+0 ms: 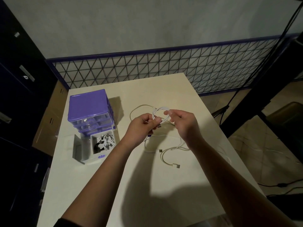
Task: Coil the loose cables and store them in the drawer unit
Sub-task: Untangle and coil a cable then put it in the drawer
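The white cable (159, 114), held above the table's (164, 185) middle, is part-coiled: the left hand (144, 124) pinches the loops, the right hand (179, 121) apparently pinches the top. Keep loops even, then carry them left to the open drawer (96, 145).

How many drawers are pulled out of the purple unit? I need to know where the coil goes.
1: the bottom drawer, pulled out toward the person, already holding cables. The drawers above look pushed in.
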Motion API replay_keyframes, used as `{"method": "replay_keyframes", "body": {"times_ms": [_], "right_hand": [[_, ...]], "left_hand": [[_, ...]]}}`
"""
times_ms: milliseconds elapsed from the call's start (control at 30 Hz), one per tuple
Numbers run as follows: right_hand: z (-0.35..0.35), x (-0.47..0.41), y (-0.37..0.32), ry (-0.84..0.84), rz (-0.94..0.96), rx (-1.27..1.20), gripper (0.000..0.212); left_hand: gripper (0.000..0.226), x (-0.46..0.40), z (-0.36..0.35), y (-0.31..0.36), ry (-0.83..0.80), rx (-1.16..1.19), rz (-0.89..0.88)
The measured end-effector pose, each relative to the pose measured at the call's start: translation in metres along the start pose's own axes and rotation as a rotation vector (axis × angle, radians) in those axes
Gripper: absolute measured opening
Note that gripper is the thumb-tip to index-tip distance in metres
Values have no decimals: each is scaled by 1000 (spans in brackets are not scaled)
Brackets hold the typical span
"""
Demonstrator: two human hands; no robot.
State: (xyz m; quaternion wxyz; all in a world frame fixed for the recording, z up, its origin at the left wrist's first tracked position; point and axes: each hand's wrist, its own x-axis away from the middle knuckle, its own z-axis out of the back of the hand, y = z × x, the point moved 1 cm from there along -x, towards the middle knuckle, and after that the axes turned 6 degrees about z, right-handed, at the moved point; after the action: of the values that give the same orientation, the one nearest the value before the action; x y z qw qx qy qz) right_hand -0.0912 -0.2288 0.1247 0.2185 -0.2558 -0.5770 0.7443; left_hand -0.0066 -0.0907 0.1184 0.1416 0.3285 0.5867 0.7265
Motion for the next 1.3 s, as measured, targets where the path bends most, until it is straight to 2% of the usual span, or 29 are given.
{"method": "replay_keyframes", "body": {"times_ms": [133,300,433,567,700,867,967,1033,1200,1300], "right_hand": [[3,-2,-4,-92,22,86,21],[2,-1,-4,-233,85,232,23],[2,-3,0,-332,150,272,24],[9,-2,16,-418,228,325,25],[16,7,41,-451,185,434,40],[20,19,74,-528,58,546,22],[22,18,76,-456,-6,563,17],[22,14,67,-371,-54,483,21],[16,7,32,-88,-278,-162,17],[13,6,18,-44,-328,-338,13]], "left_hand": [[18,2,1,4,-33,-49,20],[16,-4,9,15,33,-129,-106],[15,-5,16,20,84,-274,-119],[13,-9,24,14,211,-179,-38],[13,-7,24,12,266,-84,-16],[19,-5,29,15,306,105,-22],[17,-4,31,16,282,121,-8],[18,-2,29,15,251,115,22],[19,0,19,7,212,6,48],[19,0,14,1,180,1,55]]}}
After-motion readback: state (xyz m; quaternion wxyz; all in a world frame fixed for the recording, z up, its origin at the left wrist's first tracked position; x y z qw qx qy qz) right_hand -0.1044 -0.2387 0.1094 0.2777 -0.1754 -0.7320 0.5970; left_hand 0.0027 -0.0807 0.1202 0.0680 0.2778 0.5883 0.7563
